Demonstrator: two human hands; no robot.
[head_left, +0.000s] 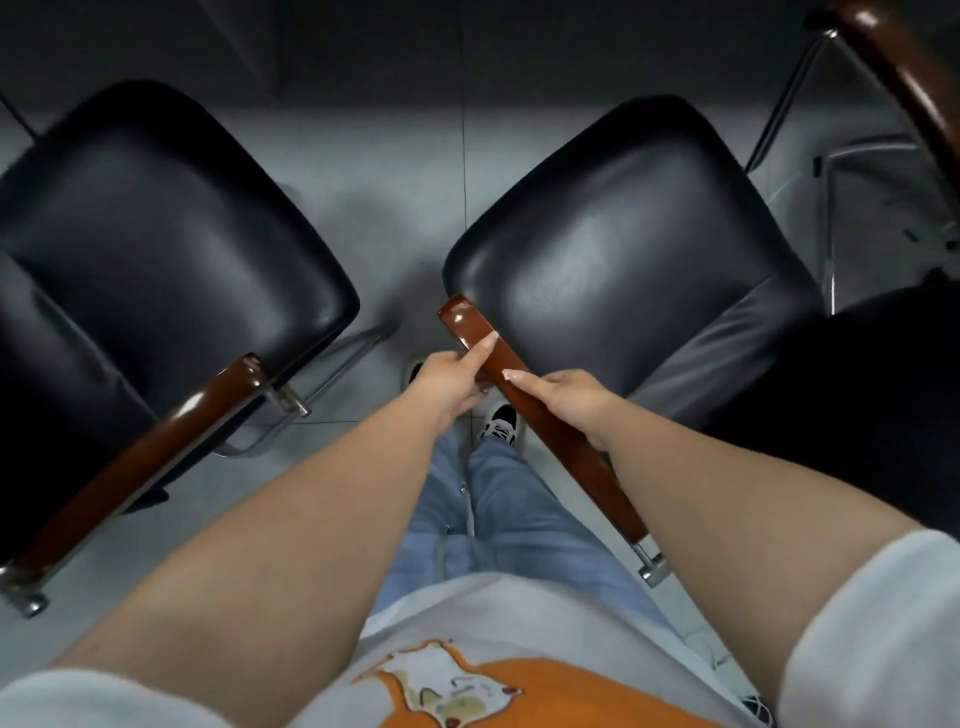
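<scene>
Holding: the person keeps a two-handed grip on the brown wooden armrest (466, 318) of the right-hand black chair (623, 249).
Left hand (448, 381): grips the armrest near its front end, with the thumb laid along the top and the fingers curled around the near edge.
Right hand (569, 399): wraps the same armrest just behind the left hand, with the fingers lying over the top.
Armrest position: it runs diagonally from the chair's front corner back under the right forearm to a metal bracket (653, 569), between the seat and the person's legs.
Second chair (156, 223): black, on the left, well apart from both hands, with its own brown armrest (150, 452).
Floor (400, 208): grey tiles show between the two chairs.
Person: stands between the chairs in blue jeans (514, 514), with a black-and-white shoe (500, 422) just below the hands.
</scene>
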